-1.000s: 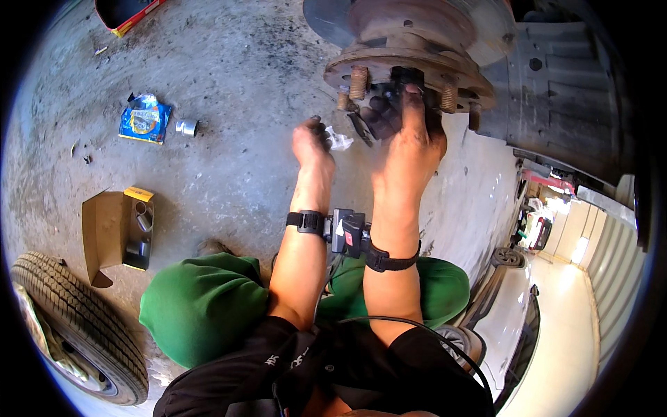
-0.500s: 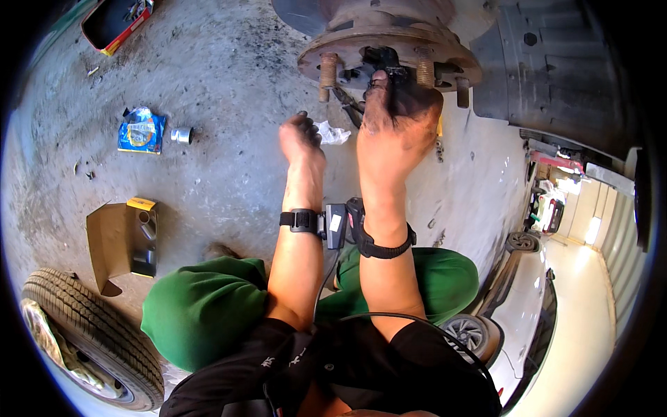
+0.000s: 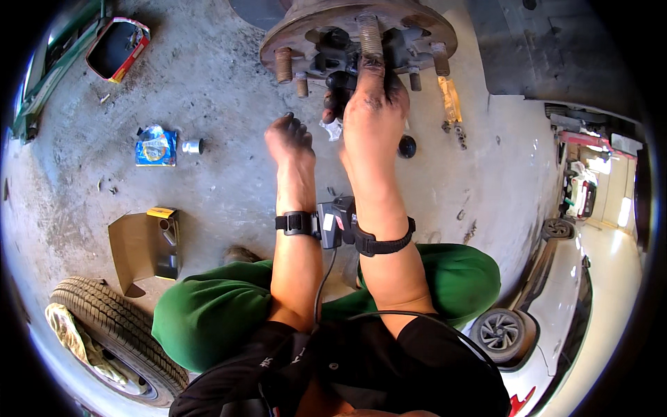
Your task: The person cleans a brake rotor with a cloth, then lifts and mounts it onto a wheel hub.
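Note:
A rusty wheel hub point(image 3: 306, 35) with a round flange and threaded studs hangs at the top. My right hand point(image 3: 375, 104) reaches up to its face, just below the long front stud point(image 3: 370, 35). Its fingers are bent and black with grease; the thumb presses near that stud. What they grip, if anything, blends into the dark hub recess. Lower and to the left, apart from the hub, my left hand point(image 3: 289, 139) is curled into a fist with smudged fingers. Its palm is hidden, so I cannot see whether anything is inside.
On the floor lie a blue packet point(image 3: 155, 146), a small metal cylinder point(image 3: 193, 146), an opened cardboard box point(image 3: 135, 250), a red-edged tray point(image 3: 118, 52) and a dark round cap point(image 3: 406, 146). A tyre point(image 3: 111, 326) lies lower left; a white car point(image 3: 542, 333) stands at right.
The view has shifted, so the hub sits higher and further left. My right hand has drawn slightly down from the hub's recess. My left hand remains curled below it.

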Motion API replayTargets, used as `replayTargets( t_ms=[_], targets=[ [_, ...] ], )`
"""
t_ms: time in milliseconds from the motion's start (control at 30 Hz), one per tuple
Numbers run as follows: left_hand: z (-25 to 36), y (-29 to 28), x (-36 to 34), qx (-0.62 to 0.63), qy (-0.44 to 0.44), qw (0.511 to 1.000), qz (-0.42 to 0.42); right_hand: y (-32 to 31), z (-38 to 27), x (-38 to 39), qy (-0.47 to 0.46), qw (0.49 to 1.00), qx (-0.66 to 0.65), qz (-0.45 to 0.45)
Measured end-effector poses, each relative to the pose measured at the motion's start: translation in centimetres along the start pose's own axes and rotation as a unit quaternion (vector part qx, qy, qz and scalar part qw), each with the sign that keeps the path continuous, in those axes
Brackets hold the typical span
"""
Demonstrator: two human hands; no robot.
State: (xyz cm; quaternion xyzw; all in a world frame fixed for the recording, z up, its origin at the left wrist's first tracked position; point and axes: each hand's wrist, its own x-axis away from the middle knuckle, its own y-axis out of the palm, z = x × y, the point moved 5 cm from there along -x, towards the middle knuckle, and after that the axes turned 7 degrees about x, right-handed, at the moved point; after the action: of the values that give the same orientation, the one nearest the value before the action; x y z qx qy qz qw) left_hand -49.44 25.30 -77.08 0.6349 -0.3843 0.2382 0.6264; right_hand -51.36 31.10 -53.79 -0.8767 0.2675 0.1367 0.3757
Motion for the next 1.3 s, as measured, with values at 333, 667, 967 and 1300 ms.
replayTargets(
  t_ms=[333,667,967,1300],
  targets=[
    [5.6,2.8,2.6,-0.037,0.095,0.991,-0.084,-0.7,-1.1,0.5,-0.155,0.969,0.063,0.182],
    [15.1,13.7,19.6,-0.099,0.402,0.886,-0.208,0.5,-1.1,0.8,0.056,0.986,-0.146,0.050],
    [11.7,25.1,32.6,-0.402,0.519,0.670,-0.347,3.3,1.0,2.2,0.360,0.785,-0.500,-0.066],
    [16.0,18.7,22.8,-0.360,0.399,0.822,-0.189,1.6,-0.2,0.9,0.092,0.980,-0.176,-0.007]
  ],
)
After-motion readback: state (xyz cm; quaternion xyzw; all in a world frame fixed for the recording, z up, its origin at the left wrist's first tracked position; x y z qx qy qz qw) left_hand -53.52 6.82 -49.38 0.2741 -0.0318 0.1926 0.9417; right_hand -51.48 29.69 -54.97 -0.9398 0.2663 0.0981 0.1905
